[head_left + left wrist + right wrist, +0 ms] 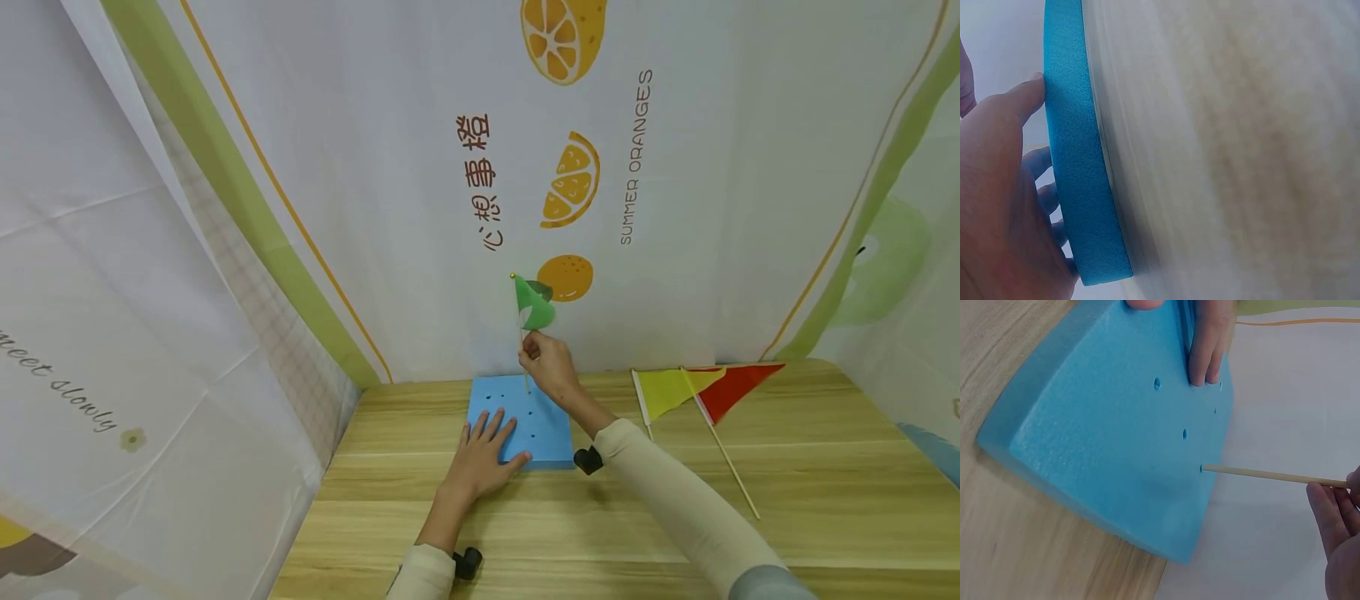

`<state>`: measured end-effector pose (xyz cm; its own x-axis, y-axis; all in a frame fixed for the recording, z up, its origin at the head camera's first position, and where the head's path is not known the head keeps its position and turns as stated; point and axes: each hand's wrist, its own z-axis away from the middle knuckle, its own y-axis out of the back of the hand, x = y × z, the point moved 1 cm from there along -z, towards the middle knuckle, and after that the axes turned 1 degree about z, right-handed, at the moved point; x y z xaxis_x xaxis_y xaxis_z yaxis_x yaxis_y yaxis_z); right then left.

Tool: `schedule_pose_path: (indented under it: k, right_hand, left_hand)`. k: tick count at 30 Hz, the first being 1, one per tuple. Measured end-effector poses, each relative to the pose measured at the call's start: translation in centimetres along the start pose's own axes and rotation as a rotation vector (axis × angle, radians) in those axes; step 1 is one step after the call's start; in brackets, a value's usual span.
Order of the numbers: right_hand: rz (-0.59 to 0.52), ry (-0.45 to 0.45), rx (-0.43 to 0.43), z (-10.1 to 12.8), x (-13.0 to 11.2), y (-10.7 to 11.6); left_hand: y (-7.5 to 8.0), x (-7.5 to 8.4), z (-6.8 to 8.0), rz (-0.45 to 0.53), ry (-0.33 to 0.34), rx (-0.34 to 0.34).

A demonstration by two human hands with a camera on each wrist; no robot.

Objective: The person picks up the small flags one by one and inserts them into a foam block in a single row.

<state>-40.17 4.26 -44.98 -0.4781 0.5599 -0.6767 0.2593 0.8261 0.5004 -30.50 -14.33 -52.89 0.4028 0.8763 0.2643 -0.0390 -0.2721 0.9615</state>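
A blue foam block (pixel 553 443) with several small holes in its top lies on the table. My left hand (pixel 480 465) rests on its near left part, fingers spread and straight; the left wrist view shows the thumb (pixel 1030 94) along the block's edge. My right hand (pixel 553 367) pinches the stick of a small green flag (pixel 536 310), which stands upright over the block's far side. In the right wrist view the lower end of the wooden stick (pixel 1260 474) meets one of the holes, near the block's far edge.
To the right on the wooden table (pixel 637 533) lie a yellow triangular flag (pixel 663 393) and a red triangular flag (pixel 738 392), partly overlapping, their sticks pointing toward the near side. A white curtain (pixel 390 208) printed with oranges hangs right behind the table.
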Motion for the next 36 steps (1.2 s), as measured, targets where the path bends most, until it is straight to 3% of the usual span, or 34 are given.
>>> schedule_pose_path:
  k: [11,26,36]
  right_hand:
    - [-0.024,-0.012,0.003,0.1,0.5,-0.1]
    - [0.026,-0.047,0.01,0.5,1.3,-0.7]
    - [0.015,-0.109,-0.009,0.9,1.5,-1.0]
  left_hand:
    - [-0.1,-0.1,-0.1,0.011,0.019,-0.014]
    - [-0.1,0.0,-0.1,0.013,0.016,-0.012]
    - [-0.2,-0.1,0.0,0.019,0.023,-0.015]
